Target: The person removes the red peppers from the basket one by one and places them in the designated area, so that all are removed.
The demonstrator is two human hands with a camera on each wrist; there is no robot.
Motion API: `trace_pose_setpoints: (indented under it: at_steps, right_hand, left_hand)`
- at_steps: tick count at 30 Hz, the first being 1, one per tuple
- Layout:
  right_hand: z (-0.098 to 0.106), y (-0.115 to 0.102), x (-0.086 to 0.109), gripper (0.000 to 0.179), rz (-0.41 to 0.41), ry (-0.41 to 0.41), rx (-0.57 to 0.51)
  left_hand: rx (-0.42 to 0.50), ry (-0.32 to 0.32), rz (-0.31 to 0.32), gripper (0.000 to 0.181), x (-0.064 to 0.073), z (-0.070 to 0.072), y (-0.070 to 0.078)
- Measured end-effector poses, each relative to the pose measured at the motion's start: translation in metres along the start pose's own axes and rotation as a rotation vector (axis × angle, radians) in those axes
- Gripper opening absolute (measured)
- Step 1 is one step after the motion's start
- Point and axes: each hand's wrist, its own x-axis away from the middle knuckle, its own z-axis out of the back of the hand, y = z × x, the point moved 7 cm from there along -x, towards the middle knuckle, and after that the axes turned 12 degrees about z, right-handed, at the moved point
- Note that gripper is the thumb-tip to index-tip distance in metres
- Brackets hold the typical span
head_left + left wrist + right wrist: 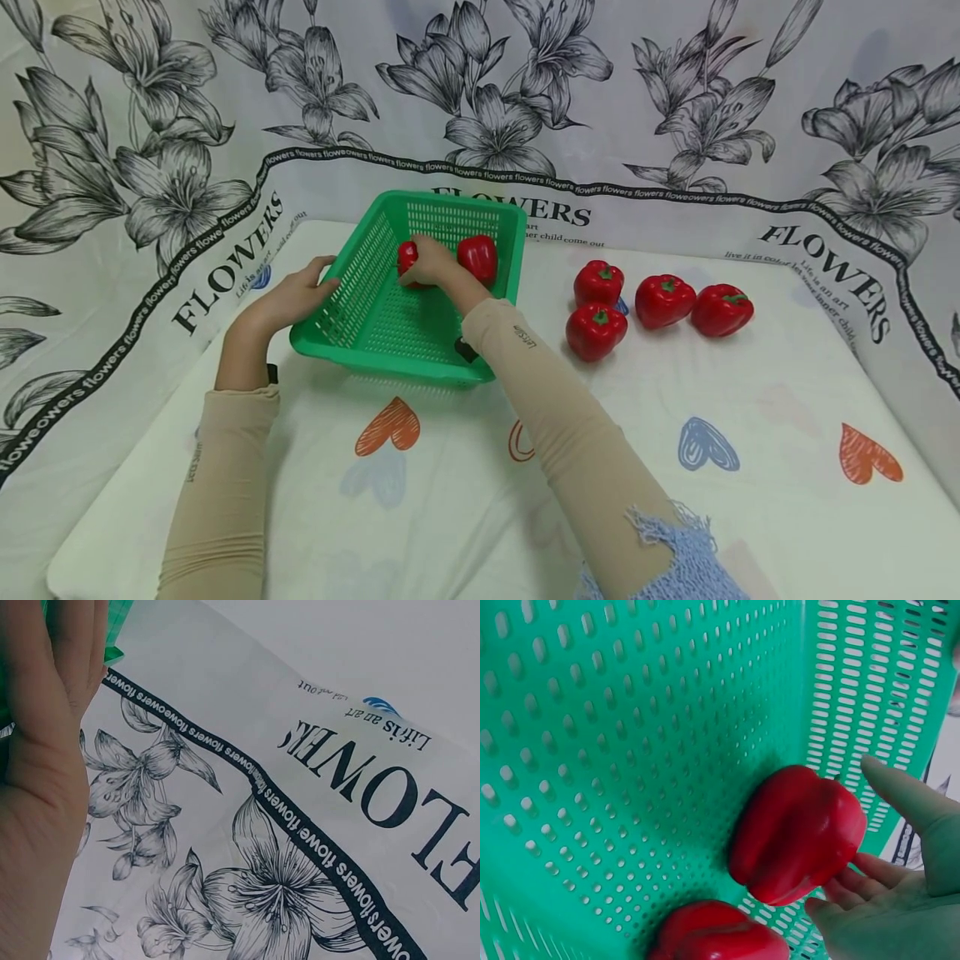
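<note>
A green perforated plastic basket [397, 364] stands at the table's back, left of the middle. At its left rim my left hand [288, 296] grips the edge, fingers and thumb over it. Inside the basket are two red bell peppers. My right hand [433, 265] reaches in at one bell pepper [799, 836]; its fingers touch the pepper's side while the thumb stands apart from it. The other bell pepper [477, 258] lies on the basket's right side. In the left wrist view, the left hand [45, 735] shows only partly, and its fingertips are out of sight.
Several more red bell peppers [596, 332] lie on the table right of the basket. A white cloth with printed hearts covers the table [780, 400]. Behind it hangs a flower-printed curtain [600, 108].
</note>
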Motion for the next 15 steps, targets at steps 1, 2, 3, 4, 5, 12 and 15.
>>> trace_pose_setpoints:
  at_steps: [1, 2, 3, 4, 5, 12, 15]
  right_hand:
    - [0.0003, -0.0002, -0.0001, 0.082, 0.004, -0.002, 0.007]
    - [0.0007, -0.0004, -0.0002, 0.081, 0.009, -0.001, 0.015]
    - [0.0012, -0.0004, -0.0003, 0.081, 0.01, 0.003, 0.023]
    - [0.0017, 0.0001, -0.0005, 0.08, 0.006, 0.007, 0.03]
    - [0.0023, 0.0006, -0.0007, 0.078, 0.001, 0.014, 0.036]
    - [0.0064, 0.0064, 0.0017, 0.068, -0.058, 0.09, -0.017]
    - [0.0069, 0.0073, 0.0018, 0.069, -0.071, 0.099, -0.009]
  left_hand:
    - [0.0, -0.002, 0.0, 0.062, 0.0002, 0.0001, 0.0002]
    - [0.002, -0.004, 0.002, 0.062, 0.0002, 0.0, 0.0004]
    - [0.003, -0.006, 0.002, 0.062, 0.0004, 0.0, 0.0006]
    - [0.002, -0.005, 0.003, 0.062, 0.0004, 0.0001, 0.0007]
    - [0.003, -0.006, 0.004, 0.062, 0.0005, 0.0001, 0.0008]
    - [0.012, -0.006, 0.006, 0.062, 0.0012, 0.0005, 0.0016]
    - [0.014, -0.009, 0.005, 0.061, 0.0009, 0.0003, 0.0015]
